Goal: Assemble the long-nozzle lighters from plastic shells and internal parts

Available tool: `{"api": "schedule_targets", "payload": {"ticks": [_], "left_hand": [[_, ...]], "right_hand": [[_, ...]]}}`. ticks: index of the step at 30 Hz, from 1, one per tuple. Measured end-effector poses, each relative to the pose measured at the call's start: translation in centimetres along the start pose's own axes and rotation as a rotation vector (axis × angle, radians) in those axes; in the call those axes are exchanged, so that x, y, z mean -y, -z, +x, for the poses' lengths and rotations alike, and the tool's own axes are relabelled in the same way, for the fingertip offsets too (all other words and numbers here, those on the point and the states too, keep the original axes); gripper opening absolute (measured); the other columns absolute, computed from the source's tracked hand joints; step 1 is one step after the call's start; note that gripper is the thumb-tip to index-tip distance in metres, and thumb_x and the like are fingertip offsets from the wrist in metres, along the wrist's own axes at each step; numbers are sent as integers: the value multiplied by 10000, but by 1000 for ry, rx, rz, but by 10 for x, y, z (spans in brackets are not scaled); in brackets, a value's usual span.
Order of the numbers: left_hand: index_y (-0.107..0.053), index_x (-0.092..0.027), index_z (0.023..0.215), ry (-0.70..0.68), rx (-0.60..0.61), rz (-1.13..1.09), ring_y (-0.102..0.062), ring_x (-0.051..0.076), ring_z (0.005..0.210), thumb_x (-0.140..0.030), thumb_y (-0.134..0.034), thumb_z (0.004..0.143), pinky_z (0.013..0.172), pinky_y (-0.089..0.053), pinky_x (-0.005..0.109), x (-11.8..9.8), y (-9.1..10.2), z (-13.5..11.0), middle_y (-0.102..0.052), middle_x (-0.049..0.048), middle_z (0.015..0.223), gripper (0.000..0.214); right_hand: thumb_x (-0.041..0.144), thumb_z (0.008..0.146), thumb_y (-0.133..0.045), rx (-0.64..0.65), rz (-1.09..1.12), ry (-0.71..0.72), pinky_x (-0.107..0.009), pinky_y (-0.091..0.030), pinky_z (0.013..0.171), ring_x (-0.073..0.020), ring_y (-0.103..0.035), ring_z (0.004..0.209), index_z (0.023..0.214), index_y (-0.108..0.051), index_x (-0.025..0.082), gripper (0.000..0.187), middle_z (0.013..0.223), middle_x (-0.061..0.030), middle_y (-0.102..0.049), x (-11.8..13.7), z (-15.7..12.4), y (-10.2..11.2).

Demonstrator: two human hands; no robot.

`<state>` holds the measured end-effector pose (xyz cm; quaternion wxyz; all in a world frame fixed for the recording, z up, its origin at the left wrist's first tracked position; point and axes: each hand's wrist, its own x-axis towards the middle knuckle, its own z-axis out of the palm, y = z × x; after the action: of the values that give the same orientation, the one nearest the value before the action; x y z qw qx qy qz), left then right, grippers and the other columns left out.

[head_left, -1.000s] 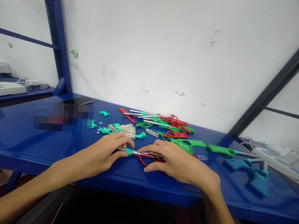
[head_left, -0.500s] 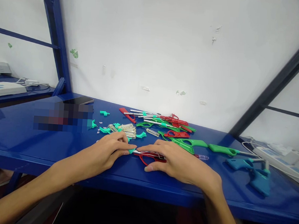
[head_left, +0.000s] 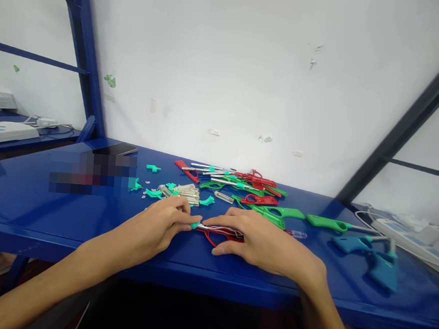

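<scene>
My left hand (head_left: 167,222) pinches a small teal plastic piece (head_left: 194,225) between thumb and fingertips, beside a short stretch of metal tube. My right hand (head_left: 265,238) curls over a red lighter shell (head_left: 210,238) low on the table, its fingers hiding much of it. Thin wires (head_left: 224,230) run along the shell under the right fingers. Just beyond the left hand are clear fuel tanks (head_left: 187,192) in a pile, with loose teal triggers (head_left: 207,200) around them.
Red and green lighter shells with metal tubes (head_left: 222,181) lie heaped toward the wall. On the right are a green lighter (head_left: 326,222) and blue lighters (head_left: 383,271). A clear-handled tool (head_left: 297,234) lies past my right hand. A dark phone (head_left: 117,149) rests at the left back of the blue table (head_left: 99,216).
The left fingertips and the teal piece have shifted very slightly to the right and down. My right hand stays on the red shell, almost still.
</scene>
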<state>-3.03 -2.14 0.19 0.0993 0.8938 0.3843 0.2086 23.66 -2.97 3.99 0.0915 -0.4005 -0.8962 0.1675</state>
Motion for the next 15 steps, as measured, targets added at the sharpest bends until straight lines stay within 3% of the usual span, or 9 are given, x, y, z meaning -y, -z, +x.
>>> {"api": "schedule_targets", "payload": {"ticks": [5, 9, 12, 15], "left_hand": [[-767, -300, 1187, -14, -18, 94, -647, 242, 1039, -62, -410, 991, 930, -530, 362, 6, -4, -7, -663, 76, 1175, 472], [-641, -391, 1431, -70, -57, 163, -641, 260, 1169, 80, -410, 855, 1028, -512, 398, 26, -24, -15, -681, 58, 1279, 779], [-547, -380, 1543, -64, -105, 230, -634, 290, 1212, 58, -460, 873, 1067, -504, 422, 36, -35, -19, -670, 88, 1366, 806], [-532, -398, 1548, -76, -124, 241, -617, 296, 1240, -4, -483, 933, 1029, -521, 406, 33, -34, -20, -657, 81, 1385, 732]], "right_hand": [[521, 998, -694, 6, 11, -27, -324, -467, 887, -223, -641, 1034, 1429, -663, 386, 452, 1080, -15, -698, 2, 1, 0], [501, 989, -715, 5, 18, -35, -325, -470, 898, -232, -651, 1042, 1402, -688, 383, 430, 1084, -18, -708, 4, 1, 1], [488, 983, -726, -6, 35, -38, -322, -474, 899, -231, -652, 1043, 1383, -696, 392, 412, 1091, -13, -706, 6, 0, 1], [497, 981, -725, -17, 41, -38, -331, -474, 918, -232, -645, 1060, 1389, -688, 407, 420, 1098, -7, -694, 6, -1, 1]]}}
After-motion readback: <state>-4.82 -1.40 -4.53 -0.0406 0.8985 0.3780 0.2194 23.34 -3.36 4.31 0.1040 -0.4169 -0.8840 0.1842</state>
